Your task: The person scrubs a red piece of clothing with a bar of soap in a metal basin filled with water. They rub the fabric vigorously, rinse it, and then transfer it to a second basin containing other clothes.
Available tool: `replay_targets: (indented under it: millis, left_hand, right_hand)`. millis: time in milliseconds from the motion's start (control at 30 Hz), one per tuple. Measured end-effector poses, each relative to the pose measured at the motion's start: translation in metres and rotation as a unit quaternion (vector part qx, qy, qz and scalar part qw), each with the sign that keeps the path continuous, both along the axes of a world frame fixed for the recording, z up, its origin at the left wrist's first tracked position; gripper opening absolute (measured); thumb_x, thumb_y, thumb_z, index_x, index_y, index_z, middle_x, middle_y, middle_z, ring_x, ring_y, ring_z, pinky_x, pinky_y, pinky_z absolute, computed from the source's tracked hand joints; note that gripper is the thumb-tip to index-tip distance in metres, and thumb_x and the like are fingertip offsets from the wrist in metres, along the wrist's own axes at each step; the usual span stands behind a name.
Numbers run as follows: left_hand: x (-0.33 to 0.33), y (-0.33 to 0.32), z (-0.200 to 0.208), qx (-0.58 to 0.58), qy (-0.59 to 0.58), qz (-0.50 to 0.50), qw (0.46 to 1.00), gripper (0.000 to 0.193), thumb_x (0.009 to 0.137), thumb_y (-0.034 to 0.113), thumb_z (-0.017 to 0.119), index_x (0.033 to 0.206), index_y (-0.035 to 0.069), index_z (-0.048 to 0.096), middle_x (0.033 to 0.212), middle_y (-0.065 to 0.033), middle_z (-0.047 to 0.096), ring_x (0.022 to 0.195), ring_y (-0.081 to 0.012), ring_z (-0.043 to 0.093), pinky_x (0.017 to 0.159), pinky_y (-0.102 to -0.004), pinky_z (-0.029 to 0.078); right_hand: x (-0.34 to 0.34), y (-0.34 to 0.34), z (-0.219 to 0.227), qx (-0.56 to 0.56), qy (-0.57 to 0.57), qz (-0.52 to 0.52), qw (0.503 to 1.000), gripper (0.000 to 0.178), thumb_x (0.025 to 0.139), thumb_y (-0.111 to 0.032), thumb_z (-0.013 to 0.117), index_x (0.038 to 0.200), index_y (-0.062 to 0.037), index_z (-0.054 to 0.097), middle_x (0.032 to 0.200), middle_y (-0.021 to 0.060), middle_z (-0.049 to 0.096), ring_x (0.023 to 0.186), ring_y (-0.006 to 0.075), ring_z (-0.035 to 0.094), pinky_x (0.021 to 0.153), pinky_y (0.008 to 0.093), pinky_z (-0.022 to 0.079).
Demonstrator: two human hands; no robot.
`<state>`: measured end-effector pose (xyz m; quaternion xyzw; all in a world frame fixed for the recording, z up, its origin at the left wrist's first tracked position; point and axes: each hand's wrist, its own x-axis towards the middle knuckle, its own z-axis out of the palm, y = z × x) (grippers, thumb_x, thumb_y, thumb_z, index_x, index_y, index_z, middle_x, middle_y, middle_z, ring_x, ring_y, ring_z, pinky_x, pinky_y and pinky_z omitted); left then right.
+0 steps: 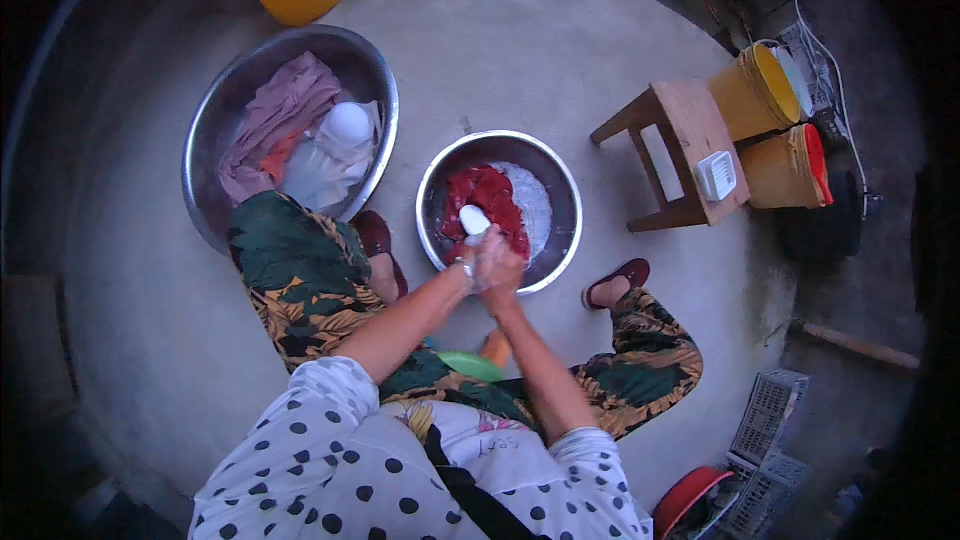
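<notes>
The head view shows, at upper left of the frame, a large metal basin [235,90] holding mauve fabric [285,105]; at right, a wooden stool [695,125]. A smaller round basin [564,205] sits near the centre, red cloth [495,190] inside it. Over the cloth's lower part the right hand [503,265] and left hand [468,255] meet, blurred; whether their fingers grasp anything, I cannot tell. A white oval piece [473,219] shows just above them.
</notes>
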<state>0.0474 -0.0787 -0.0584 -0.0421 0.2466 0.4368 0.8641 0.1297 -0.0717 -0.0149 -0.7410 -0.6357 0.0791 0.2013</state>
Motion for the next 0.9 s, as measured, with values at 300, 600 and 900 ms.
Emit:
replay_targets:
  millis: [300, 600, 900]
  left_hand:
    - [0.004, 0.013, 0.047, 0.166, 0.376, -0.121, 0.903, 0.045, 0.073, 0.031, 0.064, 0.108, 0.007, 0.047, 0.093, -0.0038, 0.054, 0.077, -0.0132, 0.053, 0.061, -0.0260, 0.046]
    - [-0.016, 0.030, -0.017, -0.039, 0.278, -0.109, 0.954, 0.025, 0.080, 0.036, 0.054, 0.092, 0.014, 0.055, 0.079, 0.0001, 0.055, 0.064, -0.0117, 0.051, 0.054, -0.0276, 0.042]
    - [0.003, 0.008, 0.001, 0.010, 0.119, -0.087, 0.989, 0.011, 0.079, 0.024, 0.051, 0.071, 0.015, 0.051, 0.062, 0.0021, 0.050, 0.048, -0.0107, 0.047, 0.042, -0.0231, 0.037]
  right_hand:
    - [0.043, 0.020, -0.037, -0.052, 0.628, -0.176, 0.756, 0.024, 0.083, -0.020, 0.049, 0.070, -0.0014, 0.054, 0.065, 0.0022, 0.051, 0.059, 0.0116, 0.045, 0.057, 0.0276, 0.040]
    - [-0.021, -0.008, -0.027, 0.182, 0.298, 0.036, 0.936, 0.024, 0.081, -0.021, 0.051, 0.063, -0.0051, 0.049, 0.056, 0.0058, 0.050, 0.052, 0.0197, 0.051, 0.051, 0.0338, 0.041]
    - [-0.003, -0.004, -0.072, 0.039, 0.166, -0.062, 0.983, 0.028, 0.078, -0.026, 0.049, 0.064, -0.0023, 0.054, 0.058, 0.0179, 0.053, 0.054, 0.0306, 0.053, 0.050, 0.0419, 0.041]
